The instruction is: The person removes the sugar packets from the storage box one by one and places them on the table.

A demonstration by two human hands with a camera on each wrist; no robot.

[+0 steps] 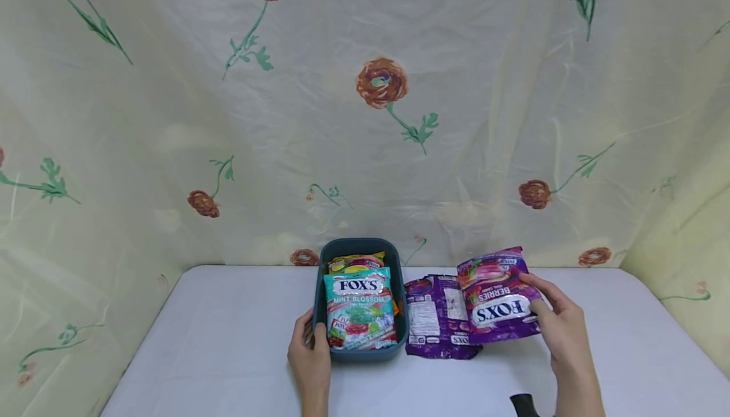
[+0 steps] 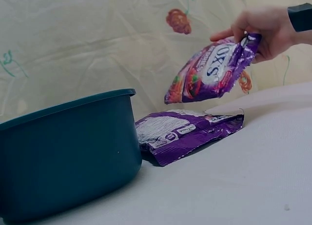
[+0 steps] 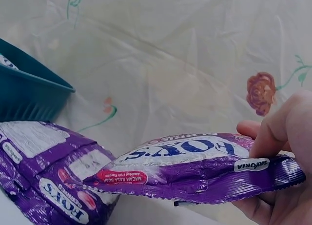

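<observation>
My right hand (image 1: 564, 322) pinches a purple Fox's Berries candy bag (image 1: 499, 296) by its right side, thumb on the front. The left wrist view shows this bag (image 2: 209, 71) raised over a second purple candy bag (image 2: 190, 132), which lies back side up on the table. That lying bag (image 1: 436, 319) is right beside a dark teal plastic basket (image 1: 365, 357). At the basket's left wall my left hand (image 1: 310, 347) grips the side. In the basket a green Fox's Mint Blossom bag (image 1: 359, 309) lies on top, with a yellow packet (image 1: 356, 262) behind it.
The white table (image 1: 228, 328) ends at the back against a flower-printed curtain (image 1: 456, 119), which also hangs at both sides. A small black object (image 1: 523, 404) shows at the front edge of the head view, near the right forearm.
</observation>
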